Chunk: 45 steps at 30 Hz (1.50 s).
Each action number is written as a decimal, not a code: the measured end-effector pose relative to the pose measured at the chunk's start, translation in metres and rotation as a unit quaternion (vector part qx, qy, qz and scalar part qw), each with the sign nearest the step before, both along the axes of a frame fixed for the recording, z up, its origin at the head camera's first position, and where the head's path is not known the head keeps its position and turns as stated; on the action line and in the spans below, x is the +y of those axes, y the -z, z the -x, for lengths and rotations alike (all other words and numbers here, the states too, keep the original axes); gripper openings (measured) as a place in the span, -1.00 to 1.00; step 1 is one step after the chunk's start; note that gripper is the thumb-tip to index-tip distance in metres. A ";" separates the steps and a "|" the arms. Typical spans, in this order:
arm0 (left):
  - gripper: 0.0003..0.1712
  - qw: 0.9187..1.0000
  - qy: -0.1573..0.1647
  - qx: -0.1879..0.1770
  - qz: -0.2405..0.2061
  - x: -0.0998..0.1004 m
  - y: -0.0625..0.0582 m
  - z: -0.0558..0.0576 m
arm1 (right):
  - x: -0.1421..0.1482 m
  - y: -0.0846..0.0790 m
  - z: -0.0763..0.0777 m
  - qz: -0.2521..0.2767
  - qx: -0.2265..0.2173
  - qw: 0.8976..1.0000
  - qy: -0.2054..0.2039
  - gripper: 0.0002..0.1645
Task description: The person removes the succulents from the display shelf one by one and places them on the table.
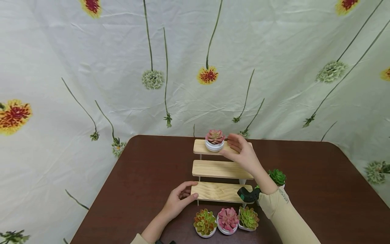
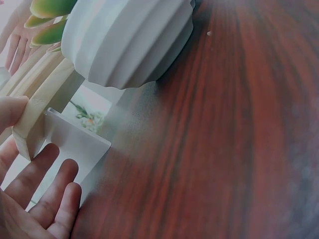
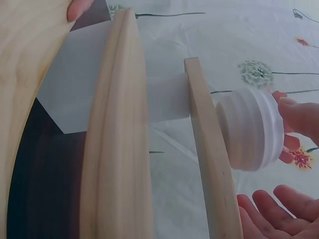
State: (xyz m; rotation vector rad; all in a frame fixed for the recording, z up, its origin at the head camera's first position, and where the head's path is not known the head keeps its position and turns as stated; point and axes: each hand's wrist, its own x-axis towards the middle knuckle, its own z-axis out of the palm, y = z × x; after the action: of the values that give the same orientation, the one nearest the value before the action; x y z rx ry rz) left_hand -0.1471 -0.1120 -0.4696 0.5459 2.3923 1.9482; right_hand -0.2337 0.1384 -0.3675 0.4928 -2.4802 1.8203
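Note:
A three-tier wooden display stand [image 1: 225, 169] with clear supports stands on the table. My left hand [image 1: 179, 198] grips the left end of its lowest board [image 2: 42, 109], with the thumb on one face and fingers near the clear support. On the top board sits a potted pink succulent [image 1: 214, 137] in a white ringed pot [image 3: 251, 129], left of the middle. My right hand [image 1: 243, 154] is just right of that pot, fingers spread and loosely bent. Its thumb [image 3: 299, 117] is near the pot's rim; whether they touch I cannot tell.
In front of the stand are a green-orange succulent [image 1: 205, 222], a pink succulent [image 1: 228, 219] and a green succulent [image 1: 248, 217], all in white pots. Another green succulent [image 1: 277, 177] stands right, partly behind my right forearm. A flowered cloth [image 1: 182, 101] hangs behind the table [image 1: 146, 169].

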 end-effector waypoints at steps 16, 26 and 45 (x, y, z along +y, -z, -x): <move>-0.60 1.000 -0.004 0.002 0.002 0.000 0.000 0.001 | -0.024 -0.015 -0.001 -0.026 -0.019 0.999 0.013 -0.15; -0.60 1.000 -0.004 0.000 0.001 0.000 0.001 0.001 | -0.024 0.000 0.010 -0.053 0.012 0.998 0.032 -0.17; -0.59 1.000 -0.001 0.007 0.001 0.000 0.002 0.001 | -0.006 0.005 -0.009 -0.102 0.050 0.992 0.053 -0.22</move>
State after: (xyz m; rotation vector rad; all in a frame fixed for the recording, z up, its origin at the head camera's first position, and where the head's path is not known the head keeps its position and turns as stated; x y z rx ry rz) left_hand -0.1481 -0.1120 -0.4713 0.5599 2.4028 1.9489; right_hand -0.2246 0.1320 -0.3721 0.4376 -2.5818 1.4767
